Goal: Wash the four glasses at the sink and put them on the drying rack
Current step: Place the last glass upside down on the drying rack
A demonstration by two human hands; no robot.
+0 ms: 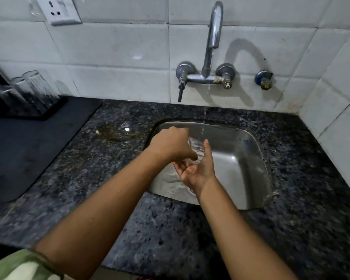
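Over the steel sink basin (240,158) | left hand (170,144) grips clear ribbed drinking glass (195,147), mostly hidden | right hand (198,168) cups it, fingers relaxed | blurred upturned clear glasses (30,89) on dark tabletop rack (55,107), far left.

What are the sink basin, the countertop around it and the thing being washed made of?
Sink: probably stainless steel, brushed grey with soft reflections.
Countertop: looks like polished granite, dark and speckled.
Glass in the left hand: clear glass or maybe plastic; the basin shows through it.

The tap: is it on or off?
On: a thin stream falls from the tap into the sink.
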